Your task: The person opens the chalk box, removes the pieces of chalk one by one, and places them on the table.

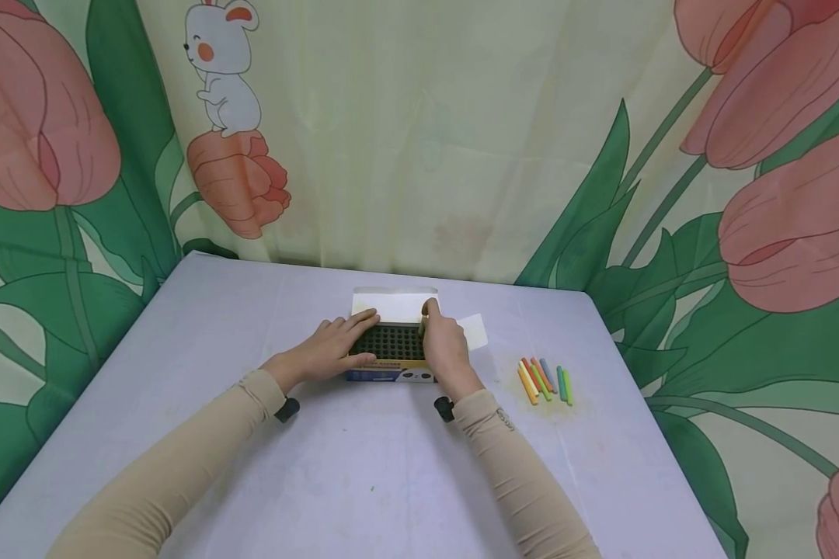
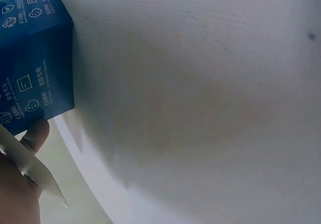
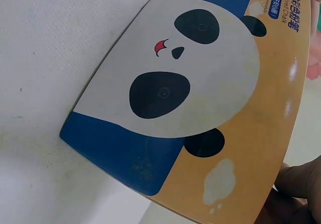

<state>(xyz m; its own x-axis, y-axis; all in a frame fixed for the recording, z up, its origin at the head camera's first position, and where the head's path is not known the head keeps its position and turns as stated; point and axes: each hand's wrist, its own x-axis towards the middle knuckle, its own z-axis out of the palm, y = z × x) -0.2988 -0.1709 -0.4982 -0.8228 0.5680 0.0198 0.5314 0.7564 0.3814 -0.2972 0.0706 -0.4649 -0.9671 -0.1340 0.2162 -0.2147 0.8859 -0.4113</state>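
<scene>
An open chalk box point(image 1: 391, 371), with a panda point(image 3: 215, 68) printed on its orange and blue front, stands on the table, its white lid point(image 1: 391, 303) folded back. A black insert point(image 1: 395, 341) with rows of round holes fills the box. My left hand point(image 1: 328, 349) rests on the box's left end, fingers straight toward the back and thumb near the front edge. Beside it, in the left wrist view, is a pale flap point(image 2: 37, 171) at the blue end wall point(image 2: 40, 78). My right hand point(image 1: 447, 353) grips the right end with curled fingers; its fingertips are partly hidden.
Several coloured chalk sticks point(image 1: 545, 380) lie loose on the white tablecloth point(image 1: 363, 481) to the right, with chalk dust around them. A white side flap point(image 1: 473, 331) sticks out right of the box. Behind the table hangs a curtain point(image 1: 419, 155) with printed tulips.
</scene>
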